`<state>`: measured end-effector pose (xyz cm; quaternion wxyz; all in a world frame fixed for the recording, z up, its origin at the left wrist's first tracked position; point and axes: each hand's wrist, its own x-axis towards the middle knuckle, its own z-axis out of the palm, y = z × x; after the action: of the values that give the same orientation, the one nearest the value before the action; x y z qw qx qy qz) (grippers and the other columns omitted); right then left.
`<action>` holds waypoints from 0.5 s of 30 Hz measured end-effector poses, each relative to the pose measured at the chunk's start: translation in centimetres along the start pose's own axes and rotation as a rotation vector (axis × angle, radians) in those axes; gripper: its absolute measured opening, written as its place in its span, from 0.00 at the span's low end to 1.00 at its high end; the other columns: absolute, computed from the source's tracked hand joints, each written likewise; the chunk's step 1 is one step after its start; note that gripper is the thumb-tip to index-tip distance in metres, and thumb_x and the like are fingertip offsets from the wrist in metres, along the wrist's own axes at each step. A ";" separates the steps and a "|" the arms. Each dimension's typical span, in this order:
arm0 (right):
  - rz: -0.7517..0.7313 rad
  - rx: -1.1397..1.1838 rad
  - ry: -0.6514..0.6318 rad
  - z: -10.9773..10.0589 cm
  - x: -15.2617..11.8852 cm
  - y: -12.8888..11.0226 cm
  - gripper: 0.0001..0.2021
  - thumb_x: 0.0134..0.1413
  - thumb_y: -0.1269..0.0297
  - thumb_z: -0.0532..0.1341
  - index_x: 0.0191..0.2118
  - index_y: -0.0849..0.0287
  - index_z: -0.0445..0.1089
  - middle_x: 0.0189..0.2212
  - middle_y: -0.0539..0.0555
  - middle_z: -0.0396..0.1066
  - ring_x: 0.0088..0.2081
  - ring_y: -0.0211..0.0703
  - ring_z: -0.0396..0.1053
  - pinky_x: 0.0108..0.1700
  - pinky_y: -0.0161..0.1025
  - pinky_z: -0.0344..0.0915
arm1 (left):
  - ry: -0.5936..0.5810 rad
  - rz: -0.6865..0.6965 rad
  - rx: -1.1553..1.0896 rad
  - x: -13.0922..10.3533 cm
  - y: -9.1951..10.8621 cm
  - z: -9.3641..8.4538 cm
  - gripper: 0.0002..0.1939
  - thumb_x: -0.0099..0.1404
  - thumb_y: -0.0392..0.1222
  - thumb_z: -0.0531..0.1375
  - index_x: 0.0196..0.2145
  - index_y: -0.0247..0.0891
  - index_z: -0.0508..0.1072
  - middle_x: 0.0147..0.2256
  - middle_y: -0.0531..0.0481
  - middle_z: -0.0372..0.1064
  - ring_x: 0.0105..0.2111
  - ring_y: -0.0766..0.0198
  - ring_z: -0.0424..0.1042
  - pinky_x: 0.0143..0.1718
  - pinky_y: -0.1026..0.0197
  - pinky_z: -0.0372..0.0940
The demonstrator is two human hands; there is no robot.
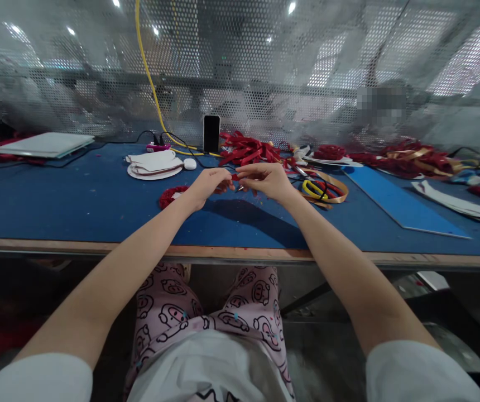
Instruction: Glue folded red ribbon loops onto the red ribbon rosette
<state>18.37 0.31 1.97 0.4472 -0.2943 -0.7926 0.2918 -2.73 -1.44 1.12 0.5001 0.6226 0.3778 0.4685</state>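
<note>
Both hands meet above the blue tabletop (110, 192). Between their fingertips shows a short bit of red ribbon (235, 177). My left hand (211, 185) is closed on its left end. My right hand (267, 178) pinches the other side, thumb and forefinger together. A small shiny tip (240, 188) pokes out under the right fingers; what it belongs to is hidden. Just left of my left hand lies a dark red ruffled ribbon roll (168, 197). Scissors with yellow-and-red handles (314, 190) rest right of my right hand, within a gold ribbon loop (342, 192).
Behind the hands are a heap of red ribbon (250, 151) and a standing phone (211, 134). White card pieces (154, 163) and a white earbud case (190, 163) sit left. A blue board (403, 201) lies right. A perforated metal screen (240, 67) backs the table.
</note>
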 end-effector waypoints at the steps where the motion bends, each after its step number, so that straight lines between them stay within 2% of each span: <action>1: 0.000 0.006 0.012 0.0 0.0 0.0 0.22 0.48 0.53 0.73 0.47 0.59 0.81 0.38 0.58 0.81 0.28 0.40 0.76 0.23 0.34 0.70 | -0.004 -0.003 -0.002 -0.1 0.1 0.0 0.09 0.56 0.46 0.61 0.25 0.38 0.71 0.28 0.50 0.75 0.28 0.67 0.67 0.32 0.64 0.62; 7: -0.008 0.029 0.027 0.1 0.0 -0.1 0.15 0.47 0.56 0.73 0.40 0.58 0.84 0.27 0.53 0.79 0.22 0.36 0.71 0.21 0.33 0.67 | -0.043 -0.008 -0.012 -0.3 0.3 0.2 0.09 0.55 0.47 0.61 0.25 0.39 0.71 0.28 0.49 0.75 0.28 0.66 0.68 0.34 0.62 0.64; 15: -0.054 0.030 0.006 0.0 0.0 -0.1 0.18 0.46 0.55 0.74 0.43 0.57 0.84 0.27 0.54 0.80 0.24 0.38 0.72 0.21 0.33 0.66 | -0.059 -0.018 -0.018 -0.2 0.2 0.1 0.08 0.55 0.47 0.60 0.28 0.39 0.72 0.29 0.50 0.75 0.29 0.64 0.70 0.37 0.60 0.66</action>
<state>18.33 0.25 1.99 0.4618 -0.2671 -0.7943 0.2907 -2.71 -1.72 1.29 0.5207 0.6281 0.3644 0.4489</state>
